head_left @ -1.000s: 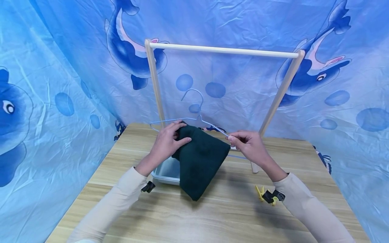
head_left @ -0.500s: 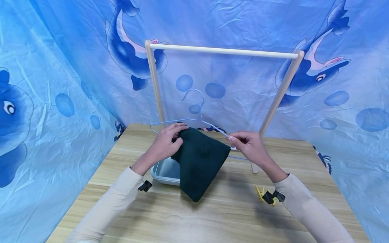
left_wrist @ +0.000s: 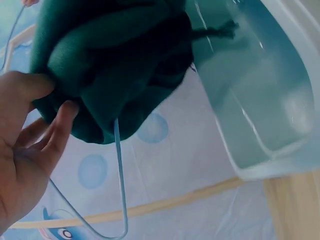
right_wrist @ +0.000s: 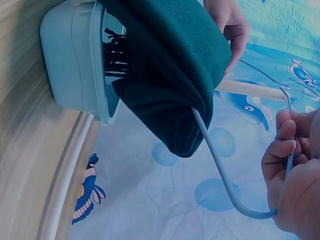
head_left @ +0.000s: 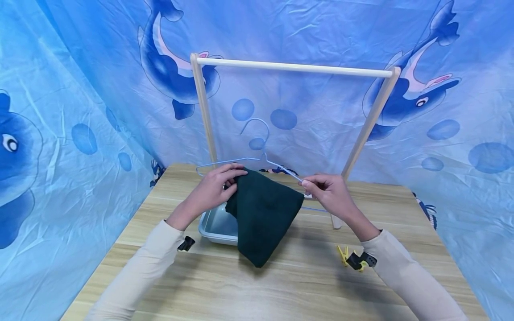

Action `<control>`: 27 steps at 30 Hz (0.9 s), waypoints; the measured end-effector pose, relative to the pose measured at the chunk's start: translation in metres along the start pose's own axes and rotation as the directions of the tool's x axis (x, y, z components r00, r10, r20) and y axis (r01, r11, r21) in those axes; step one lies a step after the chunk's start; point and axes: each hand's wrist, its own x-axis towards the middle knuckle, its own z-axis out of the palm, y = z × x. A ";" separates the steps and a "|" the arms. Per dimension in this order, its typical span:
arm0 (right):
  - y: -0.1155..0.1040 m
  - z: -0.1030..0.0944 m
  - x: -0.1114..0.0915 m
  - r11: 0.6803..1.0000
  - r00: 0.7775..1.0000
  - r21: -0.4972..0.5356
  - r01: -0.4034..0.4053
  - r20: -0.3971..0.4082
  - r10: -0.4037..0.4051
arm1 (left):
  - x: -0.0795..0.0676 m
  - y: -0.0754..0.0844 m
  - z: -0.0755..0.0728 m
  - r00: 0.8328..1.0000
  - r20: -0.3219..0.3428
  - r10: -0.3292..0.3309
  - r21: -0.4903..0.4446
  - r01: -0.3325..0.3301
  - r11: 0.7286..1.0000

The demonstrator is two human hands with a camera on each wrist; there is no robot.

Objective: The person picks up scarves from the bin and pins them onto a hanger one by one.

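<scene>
Green cloth (head_left: 267, 214), corner down | hanger (right_wrist: 220, 172) crosswise, hook up | left hand (head_left: 218, 183) pinches cloth | right hand (head_left: 330, 192) pinches hanger

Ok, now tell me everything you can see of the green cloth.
The cloth is dark green, with what looks like a fine ribbed weave and a dark fringe at one end. It drapes in folds over the lower bar of the hanger, one corner pointing down. The fringe hangs by the mouth of the pale blue bin; contact is unclear. The left hand holds the cloth's upper edge.
</scene>
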 end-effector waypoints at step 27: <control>0.005 0.008 0.000 0.997 0.999 0.071 -0.021 0.036 0.019 | 0.015 0.020 0.013 0.791 -0.592 0.154 0.093 -0.123 0.988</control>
